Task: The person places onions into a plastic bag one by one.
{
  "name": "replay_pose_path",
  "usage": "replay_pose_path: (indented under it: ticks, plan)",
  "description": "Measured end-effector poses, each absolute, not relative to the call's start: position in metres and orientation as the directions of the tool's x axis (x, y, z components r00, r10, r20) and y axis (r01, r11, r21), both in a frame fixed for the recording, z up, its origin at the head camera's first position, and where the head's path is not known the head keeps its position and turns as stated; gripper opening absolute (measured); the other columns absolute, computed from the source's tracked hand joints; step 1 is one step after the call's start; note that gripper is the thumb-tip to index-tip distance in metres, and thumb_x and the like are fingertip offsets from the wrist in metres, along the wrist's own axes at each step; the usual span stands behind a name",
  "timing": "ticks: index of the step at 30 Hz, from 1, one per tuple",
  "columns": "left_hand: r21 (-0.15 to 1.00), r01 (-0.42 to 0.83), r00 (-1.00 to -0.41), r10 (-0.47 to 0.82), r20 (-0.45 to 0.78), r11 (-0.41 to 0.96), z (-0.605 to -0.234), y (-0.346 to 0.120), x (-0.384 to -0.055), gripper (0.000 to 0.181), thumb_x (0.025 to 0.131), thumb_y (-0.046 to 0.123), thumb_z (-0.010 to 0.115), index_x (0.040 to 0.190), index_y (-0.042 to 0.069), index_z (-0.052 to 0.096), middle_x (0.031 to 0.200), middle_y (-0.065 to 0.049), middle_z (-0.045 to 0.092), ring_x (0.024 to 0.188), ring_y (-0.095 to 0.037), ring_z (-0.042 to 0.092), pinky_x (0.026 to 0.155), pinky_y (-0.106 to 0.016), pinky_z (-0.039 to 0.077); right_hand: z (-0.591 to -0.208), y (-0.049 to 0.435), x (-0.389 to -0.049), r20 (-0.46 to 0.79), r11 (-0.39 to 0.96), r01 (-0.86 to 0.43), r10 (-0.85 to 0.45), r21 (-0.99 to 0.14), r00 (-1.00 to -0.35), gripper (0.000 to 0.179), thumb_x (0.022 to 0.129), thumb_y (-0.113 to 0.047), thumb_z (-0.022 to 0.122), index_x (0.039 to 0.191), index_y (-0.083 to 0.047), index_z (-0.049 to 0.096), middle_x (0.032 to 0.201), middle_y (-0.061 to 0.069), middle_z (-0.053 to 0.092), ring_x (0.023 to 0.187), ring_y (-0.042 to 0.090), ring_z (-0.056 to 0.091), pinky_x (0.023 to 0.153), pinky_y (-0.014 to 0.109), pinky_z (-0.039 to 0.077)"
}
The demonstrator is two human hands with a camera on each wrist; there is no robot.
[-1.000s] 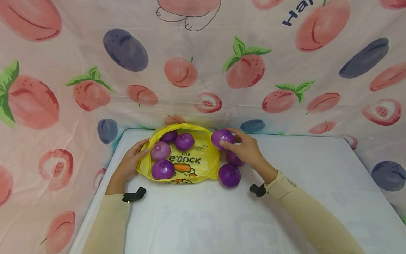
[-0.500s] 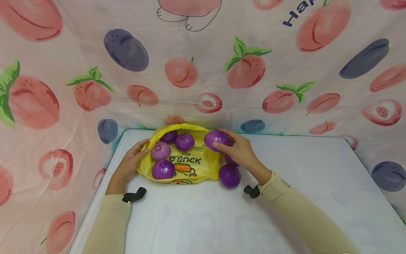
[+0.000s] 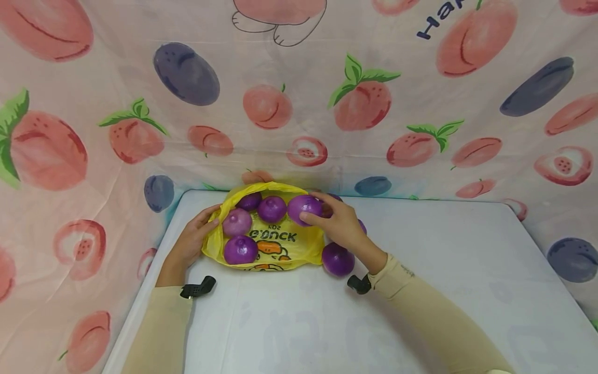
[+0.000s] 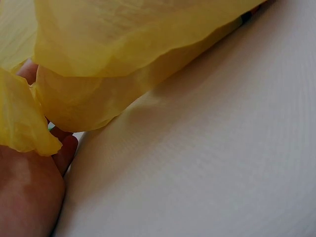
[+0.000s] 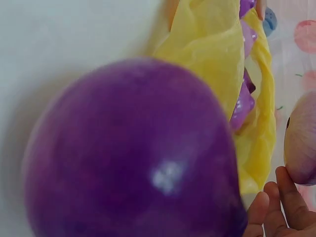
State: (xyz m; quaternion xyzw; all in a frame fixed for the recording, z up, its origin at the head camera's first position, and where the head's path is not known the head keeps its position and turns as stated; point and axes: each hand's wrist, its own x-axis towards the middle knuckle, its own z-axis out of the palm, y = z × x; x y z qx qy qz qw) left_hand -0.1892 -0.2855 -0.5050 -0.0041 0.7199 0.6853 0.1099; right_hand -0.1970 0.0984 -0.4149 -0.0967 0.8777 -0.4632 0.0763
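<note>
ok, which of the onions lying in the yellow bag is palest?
The pale onion nearest the left hand in the head view: pinkish-mauve, while the front onion, the rearmost onion and the onion right of that are deeper purple.

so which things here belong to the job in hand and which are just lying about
Part of the work, it seems:
yellow bag, its edge in the left hand
purple onion in the right hand
bagged onions
loose onions beside it, likely

Just there:
white table
fruit-print backdrop
black wrist devices, worn
</note>
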Motion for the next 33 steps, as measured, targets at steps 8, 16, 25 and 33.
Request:
replay_pose_path:
  ticks: [8, 16, 25, 33]
  plan:
    - [0.987, -0.150, -0.976, 0.150, -0.156, 0.051, -0.505, -0.286, -0.190, 0.059, 0.104, 0.038, 0.057, 0.158, 0.022, 0.038, 0.168, -0.007, 0.028, 0.140, -0.011, 0.038, 0.100, -0.009, 0.045, -0.415, 0.083, -0.193, -0.026, 0.526, -0.123, -0.266, -0.841, -0.964, 0.072, 0.082, -0.069, 0.073, 0.144, -0.038, 0.056, 0.126, -0.002, 0.068, 0.112, 0.020, 0.067, 0.092, 0.042, 0.058]
    - [0.987, -0.151, -0.976, 0.153, -0.157, 0.052, -0.505, -0.286, -0.189, 0.060, 0.104, 0.039, 0.058, 0.158, 0.022, 0.038, 0.167, -0.008, 0.028, 0.138, -0.011, 0.040, 0.099, -0.010, 0.046, -0.415, 0.065, -0.191, -0.011, 0.503, -0.130, -0.267, -0.855, -0.964, 0.070, 0.082, -0.068, 0.074, 0.142, -0.037, 0.058, 0.128, -0.001, 0.069, 0.114, 0.021, 0.067, 0.097, 0.044, 0.057]
    - [0.988, -0.147, -0.977, 0.151, -0.154, 0.057, -0.504, -0.286, -0.188, 0.060, 0.104, 0.039, 0.058, 0.158, 0.022, 0.038, 0.168, -0.007, 0.028, 0.139, -0.011, 0.039, 0.100, -0.009, 0.046, -0.420, 0.047, -0.189, 0.003, 0.460, -0.131, -0.268, -0.878, -0.963, 0.066, 0.082, -0.067, 0.074, 0.140, -0.039, 0.060, 0.127, -0.005, 0.067, 0.109, 0.017, 0.067, 0.095, 0.040, 0.058]
    - [0.988, -0.147, -0.976, 0.152, -0.154, 0.054, -0.505, -0.286, -0.189, 0.060, 0.104, 0.038, 0.057, 0.158, 0.022, 0.038, 0.167, -0.008, 0.028, 0.138, -0.011, 0.040, 0.099, -0.010, 0.046, -0.424, 0.035, -0.187, -0.054, 0.443, -0.070, -0.261, -0.894, -0.964, 0.064, 0.083, -0.063, 0.076, 0.140, -0.040, 0.059, 0.133, -0.002, 0.065, 0.115, 0.020, 0.065, 0.097, 0.041, 0.057]
